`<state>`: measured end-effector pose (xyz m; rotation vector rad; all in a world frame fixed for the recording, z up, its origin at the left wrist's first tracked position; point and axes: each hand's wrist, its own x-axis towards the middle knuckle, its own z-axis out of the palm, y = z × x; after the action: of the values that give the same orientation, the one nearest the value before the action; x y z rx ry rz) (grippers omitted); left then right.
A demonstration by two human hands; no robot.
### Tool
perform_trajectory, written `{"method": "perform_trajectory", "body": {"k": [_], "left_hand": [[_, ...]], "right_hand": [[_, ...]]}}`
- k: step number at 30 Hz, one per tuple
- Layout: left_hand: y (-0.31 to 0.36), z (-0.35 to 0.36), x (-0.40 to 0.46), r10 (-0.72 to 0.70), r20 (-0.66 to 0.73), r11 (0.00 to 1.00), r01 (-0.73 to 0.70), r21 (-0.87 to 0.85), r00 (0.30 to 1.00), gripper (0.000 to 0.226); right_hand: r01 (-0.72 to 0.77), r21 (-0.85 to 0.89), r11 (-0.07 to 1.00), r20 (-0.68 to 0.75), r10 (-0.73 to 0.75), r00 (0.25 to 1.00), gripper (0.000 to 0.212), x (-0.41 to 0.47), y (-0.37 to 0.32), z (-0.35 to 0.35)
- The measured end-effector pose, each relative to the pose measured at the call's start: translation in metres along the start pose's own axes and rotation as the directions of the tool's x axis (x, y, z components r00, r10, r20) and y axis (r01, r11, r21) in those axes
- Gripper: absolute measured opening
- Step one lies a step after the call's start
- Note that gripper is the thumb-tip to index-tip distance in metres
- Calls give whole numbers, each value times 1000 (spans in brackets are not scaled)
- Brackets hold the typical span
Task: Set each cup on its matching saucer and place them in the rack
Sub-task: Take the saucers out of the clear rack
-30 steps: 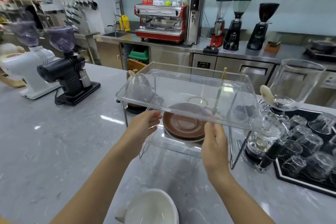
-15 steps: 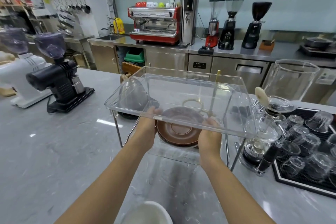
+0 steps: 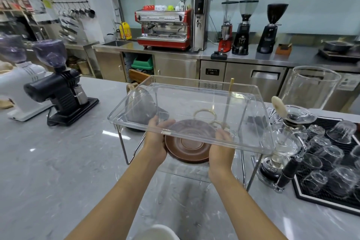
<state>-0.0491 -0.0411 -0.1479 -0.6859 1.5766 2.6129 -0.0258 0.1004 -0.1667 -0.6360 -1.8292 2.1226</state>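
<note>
Grey marble desk [image 3: 58, 171]: fills the lower field from 3 through 6 to 9 o'clock. Clear acrylic rack [image 3: 194, 115]: two-tiered on thin metal legs, standing at centre; its upper tray is empty, its lower shelf sits beneath. Two forearms: extend from 6 o'clock up toward centre, roughly parallel, wrists nearly straight, both reaching under the front edge of the upper tray. Black grinder [image 3: 60, 91] and white grinder [image 3: 21, 84]: side by side at 9 o'clock. Black mat of upturned glasses [image 3: 335, 161]: at 3 o'clock, with a glass siphon brewer [image 3: 288, 138] just left of it. Stack of brown saucers [image 3: 188, 146]: on the rack's lower level, just above centre, between the two hands. Left hand [image 3: 155, 142]: palm turned inward, fingers curled round the stack's 9 o'clock rim, thumb on top. Right hand [image 3: 221, 148]: mirrors it, cupped against the 3 o'clock rim, fingers partly hidden by the tray's edge. White cup [image 3: 155, 233]: only its rim visible, at 6 o'clock on the desk, well apart from the saucers.
</note>
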Motion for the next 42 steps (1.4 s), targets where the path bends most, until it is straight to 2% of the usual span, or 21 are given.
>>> {"method": "perform_trajectory", "body": {"k": [5, 8, 10, 14, 20, 26, 30, 34, 42], "left_hand": [[4, -8, -14, 24, 9, 999, -24, 35, 1000, 63], [7, -12, -31, 41, 51, 999, -42, 24, 998, 66], [8, -16, -41, 41, 23, 999, -41, 12, 999, 60], [8, -24, -62, 22, 7, 999, -23, 29, 1000, 62], [5, -38, -105, 11, -22, 1000, -10, 18, 1000, 64], [2, -43, -153, 23, 3, 999, -23, -23, 1000, 62], [-3, -43, -178, 25, 15, 1000, -25, -1, 1000, 62], [-15, -40, -199, 6, 35, 1000, -6, -5, 999, 63], [-60, -9, -245, -39, 68, 998, 42, -41, 997, 59]], "right_hand": [[26, 8, 1000, 25, -26, 999, 26, -15, -9, -4], [-5, 30, 1000, 48, 3, 999, 33, -28, -11, -7], [-13, 24, 1000, 57, 12, 998, 32, -35, -11, -12], [-4, 17, 1000, 86, 3, 996, 27, -56, -16, -24], [12, -3, 1000, 171, -11, 985, 36, -89, -22, -44], [-4, 11, 1000, 209, 1, 978, 38, -120, -27, -71], [-19, 55, 998, 225, 6, 974, 32, -137, -33, -93], [-57, 93, 994, 207, 36, 978, 30, -149, -34, -117], [-126, 218, 968, 84, 110, 990, 31, -162, -39, -182]]}}
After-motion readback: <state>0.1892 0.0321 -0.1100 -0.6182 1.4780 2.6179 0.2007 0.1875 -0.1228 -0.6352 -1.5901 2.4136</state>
